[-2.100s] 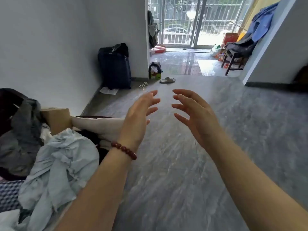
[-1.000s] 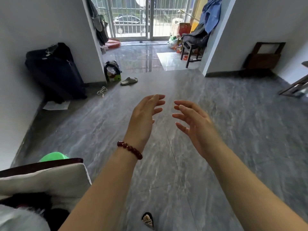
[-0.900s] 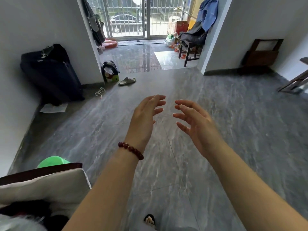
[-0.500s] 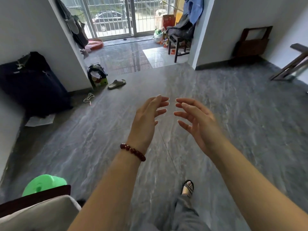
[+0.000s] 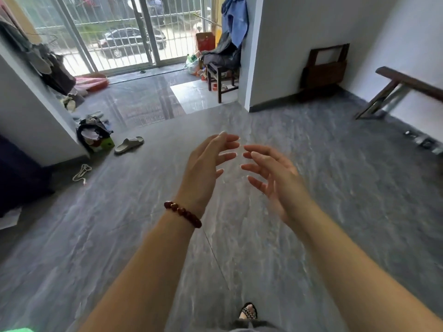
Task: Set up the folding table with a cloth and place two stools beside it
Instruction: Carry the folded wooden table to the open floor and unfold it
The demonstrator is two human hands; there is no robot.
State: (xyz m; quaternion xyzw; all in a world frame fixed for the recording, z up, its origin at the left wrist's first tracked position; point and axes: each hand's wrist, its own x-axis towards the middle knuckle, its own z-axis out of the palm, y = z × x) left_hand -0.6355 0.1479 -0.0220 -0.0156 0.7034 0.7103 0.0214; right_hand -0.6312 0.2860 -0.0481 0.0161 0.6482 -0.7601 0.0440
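A dark brown folded table (image 5: 324, 68) leans upright against the far wall on the right. Both my hands are raised in front of me over the grey floor, far from it. My left hand (image 5: 207, 164), with a bead bracelet at the wrist, has relaxed spread fingers and holds nothing. My right hand (image 5: 273, 174) faces it, fingers loosely spread, also empty. No cloth or stool is plainly in view, apart from a dark wooden stool-like seat (image 5: 221, 77) piled with clothes by the balcony door.
A long wooden bench (image 5: 405, 88) stands at the right wall. A dark suitcase (image 5: 16, 173), a small bag (image 5: 94, 136), a slipper (image 5: 129, 143) and a cord (image 5: 82, 171) lie at the left. A wall corner (image 5: 250, 68) juts out ahead. My sandalled foot (image 5: 249, 312) shows below.
My view has swung right and moved forward: the clothes pile and green object at the left have dropped out, the folded table and bench have come in. Both hands stay raised and empty.
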